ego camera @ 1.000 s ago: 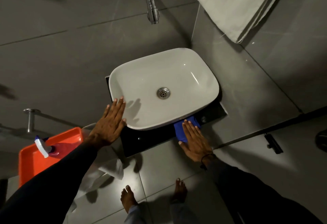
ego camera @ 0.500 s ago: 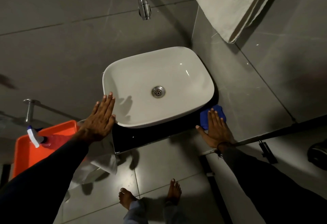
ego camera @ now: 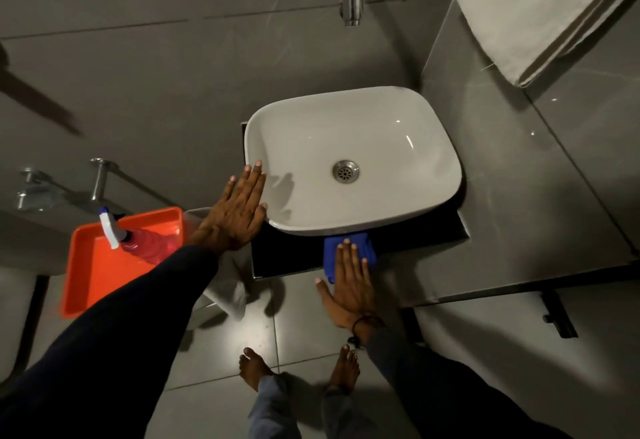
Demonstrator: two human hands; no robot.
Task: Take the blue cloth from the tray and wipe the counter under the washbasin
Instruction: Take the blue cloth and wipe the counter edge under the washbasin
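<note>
- Blue cloth lies on the dark desk just before the washbasin, soft, light, pressed flat.
- Right hand fingers spread flat atop it; left hand fingers flat against the washbasin.

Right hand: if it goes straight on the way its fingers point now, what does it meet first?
The right hand lies flat on the blue cloth, fingers pointing at the washbasin. It would probably meet the basin's front underside first, though depth there is unclear.
</note>
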